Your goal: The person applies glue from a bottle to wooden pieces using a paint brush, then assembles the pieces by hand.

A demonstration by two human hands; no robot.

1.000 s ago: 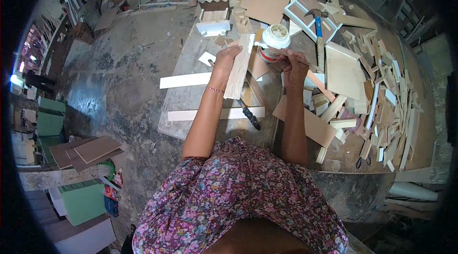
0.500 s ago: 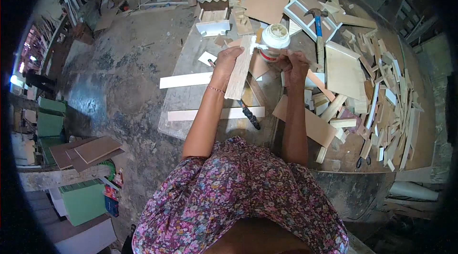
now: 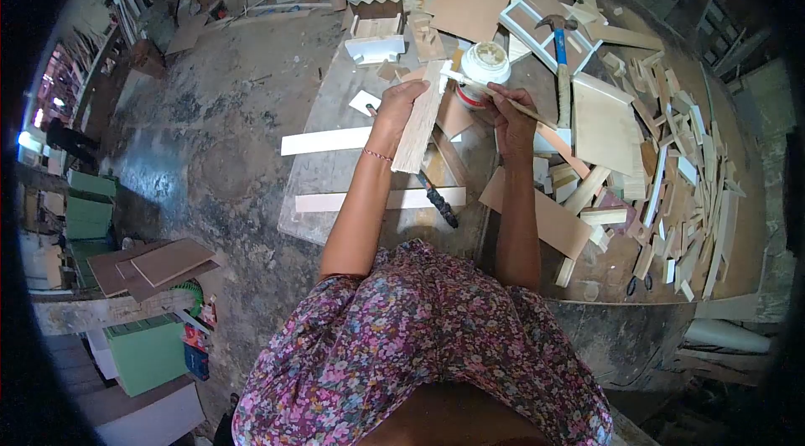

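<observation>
My left hand (image 3: 401, 106) is closed around a flat piece of wood (image 3: 422, 127), tilted over the table. White glue-like paste shows at its upper right edge. My right hand (image 3: 512, 115) pinches a thin wooden stick (image 3: 533, 114), whose white-coated tip touches or nearly touches that edge. Just beyond the stick stands an open white tub (image 3: 485, 69) with pale paste in and around its mouth. Below the held wood lies a tool with a black wrapped handle (image 3: 441, 207); its other end is partly hidden.
Two white strips (image 3: 327, 141) lie to the left on the table. A claw hammer (image 3: 560, 52) rests by a white frame (image 3: 524, 23) at the back right. Wood offcuts (image 3: 679, 186) pile up on the right. A small white and brown wooden piece (image 3: 375, 35) stands at the back.
My right hand has turned and shifted slightly left, and the stick's shaft now shows clearly. Its tip stays by the wood's upper edge. My left hand and the wood have barely moved.
</observation>
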